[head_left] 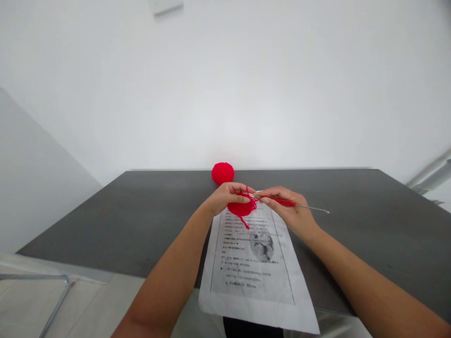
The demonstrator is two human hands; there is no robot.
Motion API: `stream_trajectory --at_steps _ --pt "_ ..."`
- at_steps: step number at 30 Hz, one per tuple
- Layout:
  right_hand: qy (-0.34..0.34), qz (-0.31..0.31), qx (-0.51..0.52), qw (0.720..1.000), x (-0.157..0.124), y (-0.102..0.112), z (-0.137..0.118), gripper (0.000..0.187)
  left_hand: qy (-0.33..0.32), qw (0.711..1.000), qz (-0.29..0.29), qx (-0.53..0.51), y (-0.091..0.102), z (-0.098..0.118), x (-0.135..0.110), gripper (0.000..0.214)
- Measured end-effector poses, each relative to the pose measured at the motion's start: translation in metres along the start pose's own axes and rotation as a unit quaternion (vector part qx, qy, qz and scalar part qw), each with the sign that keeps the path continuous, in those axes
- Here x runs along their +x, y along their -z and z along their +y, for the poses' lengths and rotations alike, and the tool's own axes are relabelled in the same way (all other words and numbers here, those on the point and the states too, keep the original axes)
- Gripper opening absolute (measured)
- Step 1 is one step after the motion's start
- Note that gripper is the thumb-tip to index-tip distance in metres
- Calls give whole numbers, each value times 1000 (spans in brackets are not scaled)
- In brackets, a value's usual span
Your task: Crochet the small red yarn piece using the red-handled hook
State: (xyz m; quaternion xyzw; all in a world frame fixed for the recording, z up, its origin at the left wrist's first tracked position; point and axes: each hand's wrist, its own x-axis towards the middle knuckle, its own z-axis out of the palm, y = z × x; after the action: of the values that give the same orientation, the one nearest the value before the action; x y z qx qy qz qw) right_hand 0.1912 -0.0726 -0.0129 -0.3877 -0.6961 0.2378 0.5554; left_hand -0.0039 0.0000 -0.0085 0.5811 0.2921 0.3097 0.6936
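My left hand (228, 196) is closed on a small round piece of red crochet work (240, 207), its thumb laid over the upper edge. A short yarn tail hangs from the piece. My right hand (289, 206) grips the red handle of a crochet hook (282, 201) whose metal shaft sticks out to the right. The hook's other tip reaches the crochet work beside my left fingertips; whether it sits in a stitch is too small to tell. Just behind my left hand rests a ball of red yarn (222, 173).
A printed sheet of paper (246, 300) with text and a dark round picture lies under my hands and hangs over the near edge of the dark table (158, 211). A white wall (225, 94) stands behind the table. Metal tubing (58, 300) shows at the lower left.
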Motion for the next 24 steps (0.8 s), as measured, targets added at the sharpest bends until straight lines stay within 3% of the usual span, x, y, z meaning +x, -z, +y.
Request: stream_trajectory --at_steps 8,13,20,24 --pt "78 -59 -59 993 -2 0 7 19 -32 999 9 -15 -13 0 2 42" --pt "44 -41 -45 997 0 1 8 18 -44 998 36 6 -14 1 1 46" --pt "-11 5 5 1000 3 2 6 15 -93 993 72 -15 -13 -2 4 25" --pt "-42 15 40 998 4 4 5 16 -91 993 73 -23 -15 0 3 20"
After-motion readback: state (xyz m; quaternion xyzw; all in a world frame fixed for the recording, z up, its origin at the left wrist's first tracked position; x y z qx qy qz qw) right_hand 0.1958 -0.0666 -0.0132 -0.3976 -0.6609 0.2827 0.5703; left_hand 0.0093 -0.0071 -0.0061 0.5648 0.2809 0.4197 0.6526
